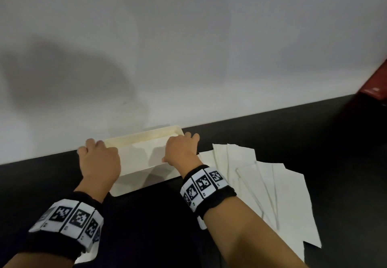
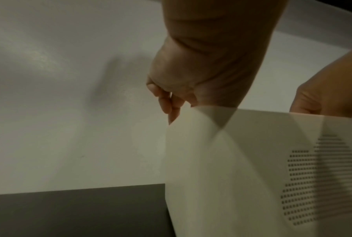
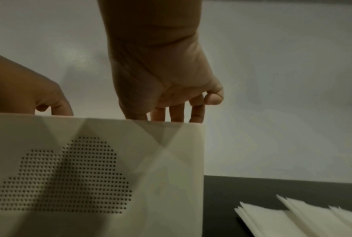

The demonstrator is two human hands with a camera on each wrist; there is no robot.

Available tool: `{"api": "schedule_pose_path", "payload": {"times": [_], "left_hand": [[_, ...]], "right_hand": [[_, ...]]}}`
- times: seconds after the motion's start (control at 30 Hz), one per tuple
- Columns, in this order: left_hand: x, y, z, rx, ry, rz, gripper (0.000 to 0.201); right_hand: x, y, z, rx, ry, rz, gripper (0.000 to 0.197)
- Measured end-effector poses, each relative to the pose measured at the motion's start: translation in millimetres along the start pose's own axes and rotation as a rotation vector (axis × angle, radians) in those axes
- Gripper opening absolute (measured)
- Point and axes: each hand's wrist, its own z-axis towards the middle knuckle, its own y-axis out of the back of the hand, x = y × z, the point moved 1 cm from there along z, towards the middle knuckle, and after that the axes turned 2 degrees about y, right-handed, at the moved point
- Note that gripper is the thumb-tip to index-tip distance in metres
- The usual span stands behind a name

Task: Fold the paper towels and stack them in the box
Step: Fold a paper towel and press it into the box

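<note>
A white box (image 1: 144,178) with a dotted cloud pattern on its front wall (image 3: 65,176) stands on the black table against the wall. My left hand (image 1: 98,159) grips its left end, fingers curled down outside the corner (image 2: 166,102). My right hand (image 1: 182,152) holds the right end, with the thumb inside and the fingers (image 3: 177,112) reaching down behind the rim. A loose spread of unfolded white paper towels (image 1: 263,186) lies on the table just right of the box (image 3: 292,222). I cannot tell whether a towel lies inside the box.
A white wall (image 1: 188,47) rises right behind the box. Black tabletop (image 1: 314,133) runs to the right, where a dark red object (image 1: 374,83) stands at the far edge. A white scrap (image 1: 84,257) shows beneath my left wrist.
</note>
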Motion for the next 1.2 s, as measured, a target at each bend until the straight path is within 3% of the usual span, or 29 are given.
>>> {"api": "schedule_pose_path", "payload": {"times": [0.17, 0.27, 0.37, 0.4, 0.5, 0.63, 0.73, 0.8, 1.0, 1.13, 1.2], "left_hand": [[-6, 16, -6, 0.040, 0.012, -0.007, 0.034], [-19, 37, -16, -0.102, 0.033, -0.282, 0.036], [-54, 64, -37, -0.163, -0.081, -0.668, 0.029], [-72, 71, -44, -0.114, -0.133, -0.818, 0.027], [-139, 81, -69, 0.200, -0.223, -1.166, 0.027], [-227, 83, -96, 0.499, -0.268, -1.290, 0.038], [-274, 79, -102, 0.709, -0.163, -1.268, 0.038], [-292, 73, -104, 0.795, -0.081, -1.251, 0.024], [-313, 54, -96, 0.763, 0.102, -1.392, 0.016], [-320, 49, -95, 0.754, 0.150, -1.491, 0.049], [-325, 45, -96, 0.748, 0.137, -1.498, 0.054]], "right_hand": [[-12, 12, -16, -0.065, 0.024, 0.141, 0.024], [-49, 22, -38, -0.123, 0.001, 0.431, 0.030], [-111, 22, -69, -0.128, -0.118, 0.801, 0.037], [-135, 18, -80, -0.132, -0.189, 0.881, 0.040], [-214, -19, -104, -0.169, -0.490, 0.947, 0.046], [-289, -73, -124, -0.041, -0.901, 0.952, 0.051], [-317, -104, -134, 0.016, -1.083, 1.051, 0.054], [-328, -120, -131, 0.036, -1.106, 1.085, 0.056], [-324, -124, -104, 0.042, -1.014, 1.128, 0.041], [-311, -118, -93, 0.120, -0.835, 1.023, 0.036], [-309, -118, -92, 0.098, -0.777, 1.077, 0.034]]}}
